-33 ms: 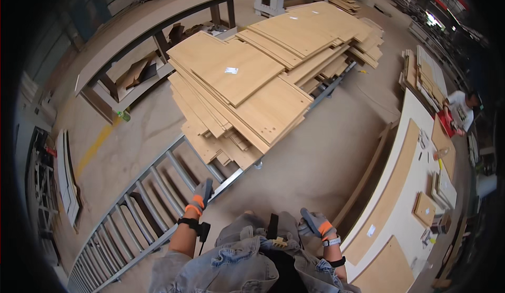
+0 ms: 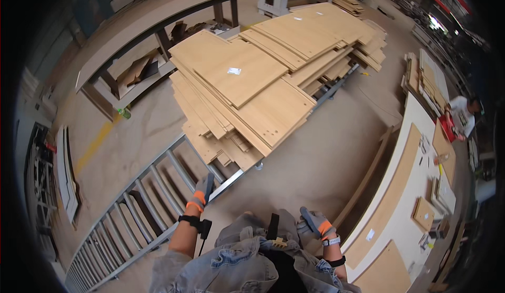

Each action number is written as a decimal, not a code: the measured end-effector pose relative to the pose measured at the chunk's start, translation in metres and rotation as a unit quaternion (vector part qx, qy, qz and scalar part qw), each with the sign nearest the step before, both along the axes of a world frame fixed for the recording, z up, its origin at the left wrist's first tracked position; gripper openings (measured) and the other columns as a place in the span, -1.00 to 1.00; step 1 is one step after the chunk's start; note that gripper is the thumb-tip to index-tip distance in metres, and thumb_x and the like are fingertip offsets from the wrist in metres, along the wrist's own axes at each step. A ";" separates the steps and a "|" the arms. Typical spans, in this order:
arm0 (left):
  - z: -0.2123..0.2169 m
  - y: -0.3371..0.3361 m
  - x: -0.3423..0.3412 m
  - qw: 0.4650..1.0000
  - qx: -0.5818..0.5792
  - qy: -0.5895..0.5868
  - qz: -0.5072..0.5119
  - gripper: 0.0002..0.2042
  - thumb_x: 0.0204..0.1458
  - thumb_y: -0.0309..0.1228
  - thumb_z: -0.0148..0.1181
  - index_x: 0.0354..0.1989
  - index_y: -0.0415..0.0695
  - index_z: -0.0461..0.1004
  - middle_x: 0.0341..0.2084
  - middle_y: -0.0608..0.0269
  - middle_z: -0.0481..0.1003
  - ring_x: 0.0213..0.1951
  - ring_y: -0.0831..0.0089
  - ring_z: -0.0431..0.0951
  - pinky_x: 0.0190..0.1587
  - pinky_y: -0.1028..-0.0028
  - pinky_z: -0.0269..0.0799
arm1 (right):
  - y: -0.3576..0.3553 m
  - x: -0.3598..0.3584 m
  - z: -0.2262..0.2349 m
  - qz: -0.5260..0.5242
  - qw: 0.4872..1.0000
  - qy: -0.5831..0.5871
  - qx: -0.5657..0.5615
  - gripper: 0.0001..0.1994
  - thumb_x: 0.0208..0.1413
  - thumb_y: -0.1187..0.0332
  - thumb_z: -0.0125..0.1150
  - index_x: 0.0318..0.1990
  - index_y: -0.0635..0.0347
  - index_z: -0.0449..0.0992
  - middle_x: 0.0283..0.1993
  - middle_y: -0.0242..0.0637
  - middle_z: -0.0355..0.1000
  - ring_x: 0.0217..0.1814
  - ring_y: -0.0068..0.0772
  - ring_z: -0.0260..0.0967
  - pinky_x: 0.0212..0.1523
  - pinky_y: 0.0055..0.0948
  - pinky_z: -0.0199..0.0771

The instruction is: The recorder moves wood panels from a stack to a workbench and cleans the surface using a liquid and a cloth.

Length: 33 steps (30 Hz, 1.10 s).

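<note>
Left grip [image 2: 204, 189] at roller conveyor [image 2: 181, 170], right grip [image 2: 316, 224] near grey trousers [image 2: 286, 223]; can't tell either's openness or hold

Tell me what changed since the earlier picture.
Nothing visibly moved, was grasped or let go; only the view shifted slightly. As before, the left hand is at the roller track, the right hand is away from it, and the boards lie stacked.

The gloved left hand [image 2: 202, 189] is at the near rail of a roller conveyor [image 2: 162, 188]; whether it grips is unclear. Farther along, wooden boards [image 2: 236, 77] lie stacked unevenly on it. The gloved right hand [image 2: 317, 224] is beside the lap, near a white table [image 2: 402, 206] on the right. A workbench [image 2: 152, 22] stands far left.
</note>
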<state>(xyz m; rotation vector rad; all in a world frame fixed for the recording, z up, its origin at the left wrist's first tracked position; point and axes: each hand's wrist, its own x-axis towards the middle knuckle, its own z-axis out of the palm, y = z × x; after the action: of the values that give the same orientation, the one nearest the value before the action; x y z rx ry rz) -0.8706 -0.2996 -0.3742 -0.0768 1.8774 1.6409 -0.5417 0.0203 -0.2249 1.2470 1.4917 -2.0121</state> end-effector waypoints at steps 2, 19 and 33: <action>0.031 0.060 -0.029 0.994 -0.023 0.101 0.014 -0.66 0.12 -0.01 0.04 -0.42 -0.05 0.38 -0.62 0.39 0.32 -0.54 0.56 0.31 -0.49 0.49 0.22 | 0.021 -0.035 0.011 -0.009 1.000 0.015 0.016 -0.43 0.16 -0.06 0.03 -0.13 0.45 0.37 -0.39 0.01 0.51 -0.41 -0.10 0.54 -0.36 -0.32 0.58; 0.119 0.261 -0.205 0.965 -0.213 0.081 0.128 -0.18 -0.16 0.12 0.23 0.08 -0.40 0.27 -0.18 -0.10 0.47 -0.14 0.17 0.49 -0.07 0.30 0.39 | 0.161 -0.350 0.013 0.033 0.984 0.131 -0.113 -0.49 0.22 -0.01 -0.01 0.00 0.35 0.30 -0.14 0.00 0.47 -0.11 -0.13 0.50 -0.09 -0.29 0.53; 0.095 0.248 -0.260 0.977 -0.177 0.076 0.087 -0.53 -0.13 -0.03 0.36 -0.53 -0.17 0.27 -0.70 0.23 0.36 -0.68 0.42 0.40 -0.60 0.43 0.36 | 0.154 -0.368 -0.021 -0.075 0.989 0.028 -0.127 -0.59 0.14 0.03 0.07 -0.04 0.17 0.37 -0.14 -0.14 0.48 -0.11 -0.22 0.50 -0.13 -0.31 0.50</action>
<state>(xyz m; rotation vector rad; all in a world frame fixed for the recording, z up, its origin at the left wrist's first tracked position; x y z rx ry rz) -1.1301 -0.0516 -0.2792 -0.2769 2.3226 1.4364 -0.9093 0.1744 -0.2461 1.2360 1.1482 -2.2685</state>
